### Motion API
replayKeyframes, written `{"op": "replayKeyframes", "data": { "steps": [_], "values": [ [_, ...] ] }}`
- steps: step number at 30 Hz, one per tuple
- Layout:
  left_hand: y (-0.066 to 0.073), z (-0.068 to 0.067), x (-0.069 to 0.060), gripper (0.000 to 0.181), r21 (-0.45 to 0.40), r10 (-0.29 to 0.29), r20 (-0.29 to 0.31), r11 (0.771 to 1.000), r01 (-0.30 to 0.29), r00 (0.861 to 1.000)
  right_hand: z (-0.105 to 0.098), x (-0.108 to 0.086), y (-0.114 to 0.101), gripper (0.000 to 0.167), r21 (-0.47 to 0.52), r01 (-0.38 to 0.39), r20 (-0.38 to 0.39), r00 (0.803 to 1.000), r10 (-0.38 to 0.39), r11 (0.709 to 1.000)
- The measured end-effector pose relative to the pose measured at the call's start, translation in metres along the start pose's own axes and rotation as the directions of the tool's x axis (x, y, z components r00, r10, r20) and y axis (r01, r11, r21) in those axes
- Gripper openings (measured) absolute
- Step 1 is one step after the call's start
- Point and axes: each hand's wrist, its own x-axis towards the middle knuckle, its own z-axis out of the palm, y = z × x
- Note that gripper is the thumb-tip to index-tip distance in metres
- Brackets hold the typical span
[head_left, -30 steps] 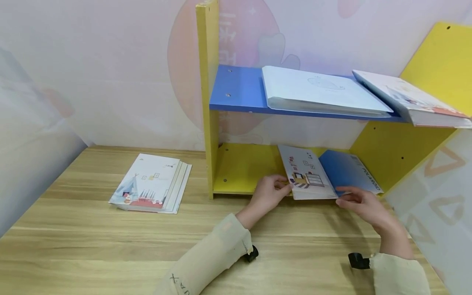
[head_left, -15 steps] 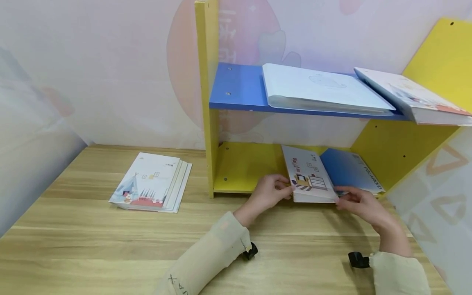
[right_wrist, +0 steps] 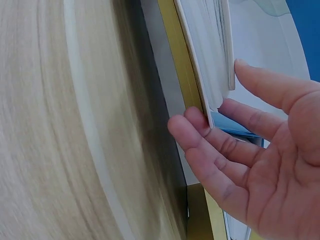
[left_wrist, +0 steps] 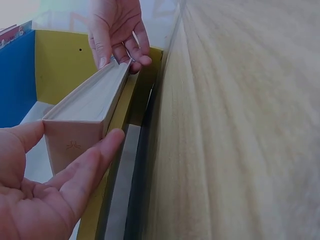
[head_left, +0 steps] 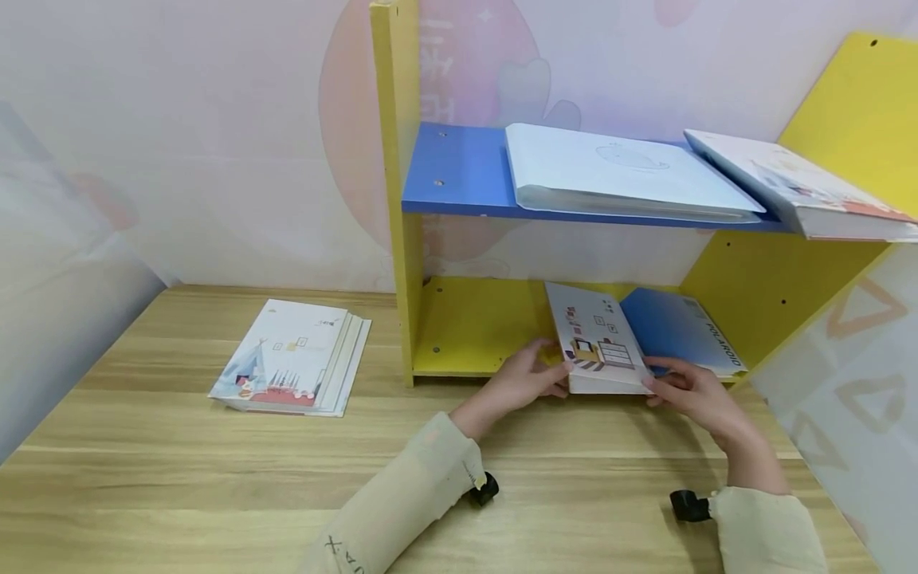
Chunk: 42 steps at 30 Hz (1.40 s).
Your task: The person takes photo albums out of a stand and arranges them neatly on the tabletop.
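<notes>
A white book (head_left: 598, 343) with a room drawing on its cover lies at the front of the yellow lower shelf (head_left: 476, 323). My left hand (head_left: 522, 375) holds its left side; in the left wrist view the thumb is at the spine's upper edge and the fingers (left_wrist: 92, 162) are under its lower edge. My right hand (head_left: 692, 396) grips the opposite side, thumb by the upper cover and fingers (right_wrist: 192, 132) at the lower cover's edge, as the right wrist view shows. Right beside this book lies a blue book (head_left: 677, 327) marked POLAROID.
Above, the blue shelf (head_left: 459, 171) carries a white album (head_left: 624, 171) and a picture-covered book (head_left: 803, 183) leaning at the right. A stack of books (head_left: 287, 359) sits on the wooden table (head_left: 179, 478) at left. A yellow side panel (head_left: 402, 199) rises between stack and shelf.
The white book's front edge has come slightly down and toward me. My right hand has shifted a little left, its thumb now at the book's right corner. The left hand keeps its hold.
</notes>
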Motion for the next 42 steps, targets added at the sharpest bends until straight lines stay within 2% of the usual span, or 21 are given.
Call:
{"op": "replayKeyframes", "data": {
  "steps": [7,17,23,32,42],
  "values": [
    [-0.003,0.003,0.001,0.060,-0.097,0.004,0.017,0.995,-0.002,1.000,0.002,0.001,0.002,0.059,0.007,-0.014,-0.001,1.000,0.014,1.000],
    [-0.006,0.002,0.002,0.061,-0.145,0.018,0.053,0.989,-0.010,0.998,0.001,0.001,0.003,0.063,0.069,-0.008,0.039,0.999,0.006,0.998],
    [-0.006,0.004,0.002,0.066,-0.166,0.030,0.075,0.986,-0.018,0.997,-0.003,-0.001,0.003,0.064,0.063,-0.018,0.062,0.998,0.014,0.998],
    [-0.004,0.005,0.001,0.074,-0.091,0.009,0.042,0.996,-0.005,0.999,-0.008,-0.003,0.006,0.066,0.128,0.015,0.106,0.994,-0.029,0.992],
    [-0.003,0.007,0.000,0.073,-0.091,0.014,0.027,0.996,-0.011,1.000,-0.009,-0.002,0.012,0.068,0.258,-0.005,0.132,0.991,-0.030,0.966]
  ]
}}
